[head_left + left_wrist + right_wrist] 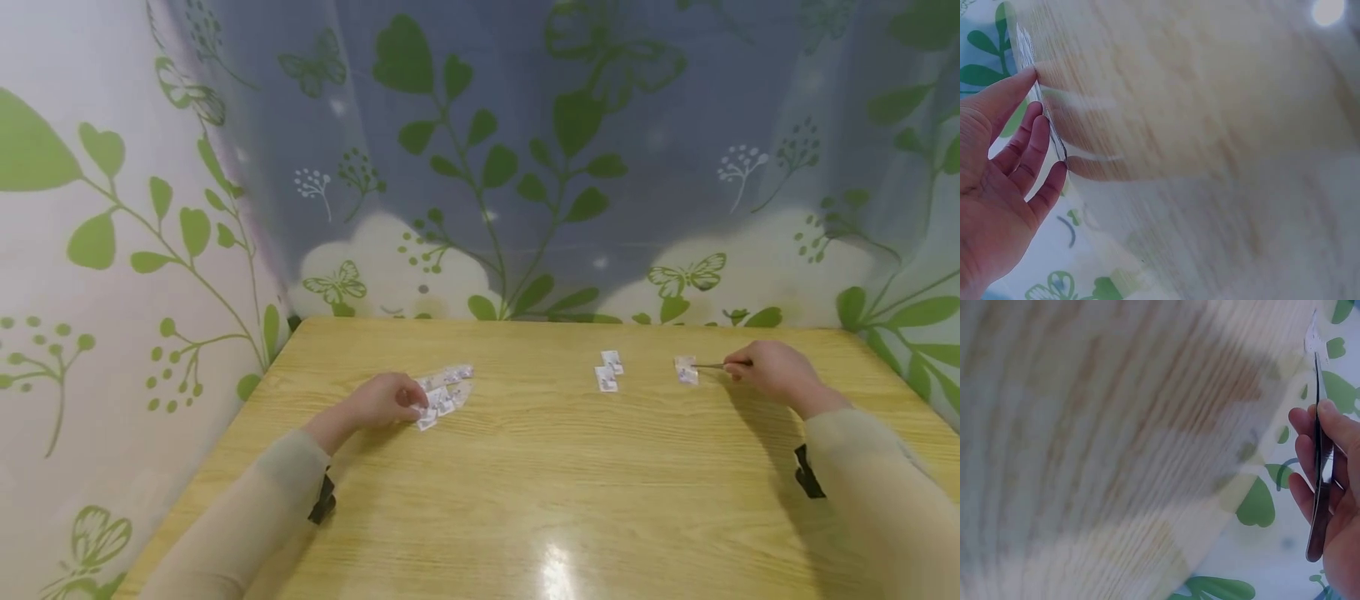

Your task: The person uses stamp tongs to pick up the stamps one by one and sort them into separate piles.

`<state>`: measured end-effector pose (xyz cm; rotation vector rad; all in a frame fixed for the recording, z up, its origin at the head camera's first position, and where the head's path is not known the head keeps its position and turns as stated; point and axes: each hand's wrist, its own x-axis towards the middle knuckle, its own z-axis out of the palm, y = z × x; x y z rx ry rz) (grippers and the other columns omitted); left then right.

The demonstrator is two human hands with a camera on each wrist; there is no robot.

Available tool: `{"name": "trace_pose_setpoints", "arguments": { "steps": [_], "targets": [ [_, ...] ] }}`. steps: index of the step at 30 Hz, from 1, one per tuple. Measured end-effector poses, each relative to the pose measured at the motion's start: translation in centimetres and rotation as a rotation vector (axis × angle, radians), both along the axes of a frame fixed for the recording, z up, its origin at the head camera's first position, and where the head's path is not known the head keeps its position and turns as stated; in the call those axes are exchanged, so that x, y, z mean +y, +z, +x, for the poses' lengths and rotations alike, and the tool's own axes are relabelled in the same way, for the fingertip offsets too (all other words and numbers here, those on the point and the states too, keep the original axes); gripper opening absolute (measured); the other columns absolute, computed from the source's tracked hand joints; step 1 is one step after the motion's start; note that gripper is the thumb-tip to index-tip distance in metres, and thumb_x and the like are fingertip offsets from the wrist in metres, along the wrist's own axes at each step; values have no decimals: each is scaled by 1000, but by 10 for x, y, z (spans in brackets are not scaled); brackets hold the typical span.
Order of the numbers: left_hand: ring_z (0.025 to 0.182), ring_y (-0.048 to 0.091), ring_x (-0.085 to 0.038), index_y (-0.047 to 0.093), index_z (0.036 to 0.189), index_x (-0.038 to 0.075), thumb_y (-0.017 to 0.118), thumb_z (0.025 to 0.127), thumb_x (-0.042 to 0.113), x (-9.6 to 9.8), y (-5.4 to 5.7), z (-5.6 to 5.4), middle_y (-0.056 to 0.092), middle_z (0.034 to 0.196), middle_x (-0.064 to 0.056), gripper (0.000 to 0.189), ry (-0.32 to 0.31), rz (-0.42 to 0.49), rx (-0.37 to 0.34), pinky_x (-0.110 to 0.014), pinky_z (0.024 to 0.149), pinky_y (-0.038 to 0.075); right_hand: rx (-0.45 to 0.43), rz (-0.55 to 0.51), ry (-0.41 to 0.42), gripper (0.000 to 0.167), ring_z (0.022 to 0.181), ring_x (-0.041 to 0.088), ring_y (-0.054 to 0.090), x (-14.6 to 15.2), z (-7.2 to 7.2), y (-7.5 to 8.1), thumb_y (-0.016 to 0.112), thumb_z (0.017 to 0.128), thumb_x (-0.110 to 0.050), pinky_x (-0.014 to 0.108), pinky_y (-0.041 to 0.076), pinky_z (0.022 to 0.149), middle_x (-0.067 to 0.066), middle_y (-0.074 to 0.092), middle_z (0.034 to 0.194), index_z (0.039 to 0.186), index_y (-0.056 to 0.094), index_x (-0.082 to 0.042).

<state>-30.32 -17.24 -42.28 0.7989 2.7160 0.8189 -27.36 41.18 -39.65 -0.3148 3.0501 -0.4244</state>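
My right hand (780,373) grips a pair of metal tweezers (1317,506), thumb on one side and fingers on the other. The tweezers point left, and their tips meet a small printed white piece (686,371) at the table's right. My left hand (381,400) rests its fingertips at the near left edge of a loose group of similar small pieces (444,398). In the left wrist view its fingers (1034,150) are gently bent and spread, touching the thin edge of those pieces. Two more pieces (607,379) lie overlapping between the hands.
The wood-grain table (525,483) has a glossy surface reflecting a light near its front. A curtain (480,167) printed with leaves and butterflies hangs along the back edge, and a similar white one (112,292) covers the left side.
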Motion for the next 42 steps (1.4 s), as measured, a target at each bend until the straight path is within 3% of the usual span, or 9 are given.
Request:
{"name": "trace_pose_setpoints", "arguments": {
  "steps": [6,13,21,29,35,42],
  "targets": [
    [92,60,-21,72,94,13,75,84,11,0,-2,0,64,96,-1,11,-7,-11,3,-42,85,49,8,36,-13,28,77,30,66,1,-5,-2,61,94,-11,53,51,70,16,71,88,113,66,9],
    [90,58,-19,72,94,14,75,83,12,-1,0,-2,63,94,1,12,24,-18,-5,-41,85,49,23,45,6,27,79,33,66,3,-11,-2,61,94,-10,52,51,69,25,68,98,112,66,9],
    [88,58,-18,72,93,14,75,84,13,-1,1,-3,63,93,1,10,5,-13,-5,-40,83,49,33,52,21,29,88,42,63,5,-10,-3,61,94,-12,53,50,72,30,65,105,114,66,9],
    [92,59,-19,71,95,15,76,84,12,1,1,0,64,96,0,12,51,-29,-31,-42,86,48,32,52,7,31,96,49,60,5,-10,-4,61,95,-14,58,48,77,31,64,107,114,65,10],
    [92,59,-20,71,93,16,75,84,12,-1,-1,-1,64,96,0,11,36,-25,-14,-42,86,49,18,67,-18,31,94,47,61,6,-8,-2,61,95,-14,57,48,75,30,65,107,114,65,10],
    [91,59,-19,72,93,16,76,84,12,1,0,0,64,95,1,11,38,-18,-13,-41,86,48,58,89,15,30,94,47,61,4,-6,-1,63,94,-18,58,48,76,28,66,106,112,68,5]
  ]
}}
